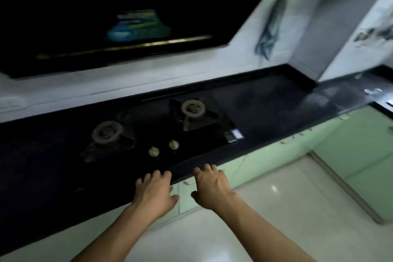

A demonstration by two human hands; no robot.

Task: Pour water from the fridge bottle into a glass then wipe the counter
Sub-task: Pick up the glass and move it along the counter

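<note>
A long black counter [265, 100] runs from the left to the far right corner. My left hand [155, 192] is stretched out over its front edge, fingers apart and holding nothing. My right hand [210, 187] hovers just beside it, off the counter's front edge, also spread and holding nothing. A grey-blue cloth [272, 25] hangs on the white tiled wall at the back right. No bottle and no glass show in this view. The picture is blurred.
A two-burner gas hob [153, 127] with two knobs is set into the counter right ahead of my hands. A black range hood [106, 13] hangs above it. Pale green cabinet doors [319, 151] sit below the counter, and a light tiled floor [276, 208] lies at the right.
</note>
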